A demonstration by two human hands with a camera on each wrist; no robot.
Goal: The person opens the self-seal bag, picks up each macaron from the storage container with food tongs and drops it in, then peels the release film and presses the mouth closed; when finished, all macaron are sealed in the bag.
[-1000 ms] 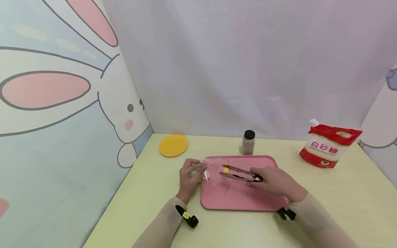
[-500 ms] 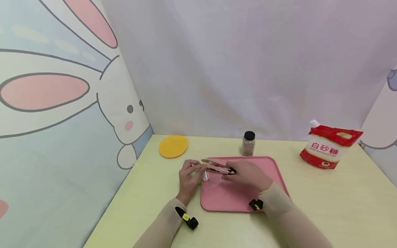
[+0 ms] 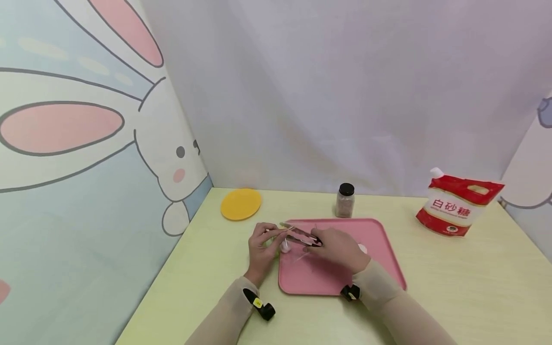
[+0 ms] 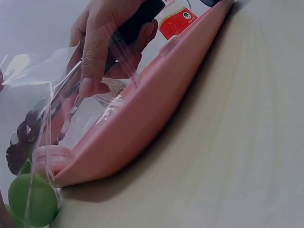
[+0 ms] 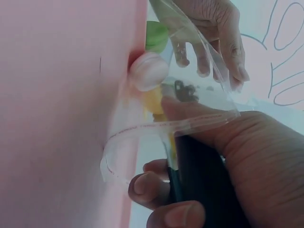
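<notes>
One hasty pull could tear the bag [image 4: 38, 83], over the tray's [image 3: 315, 282] ten o'clock side: the left hand [image 3: 262, 244] pinches its film, and tongs [image 4: 66, 86] gripped by the right hand [image 3: 337, 248] could snag inside.

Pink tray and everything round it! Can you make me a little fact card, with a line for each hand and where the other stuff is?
Pink tray: on the pale table
Left hand: pinches a clear bag
Right hand: holds tongs, their ends seen through the bag
Near left hand: a green round thing and a pink round thing
Behind tray: jar with black lid
Farther off: yellow disc, red-and-white pouch
</notes>
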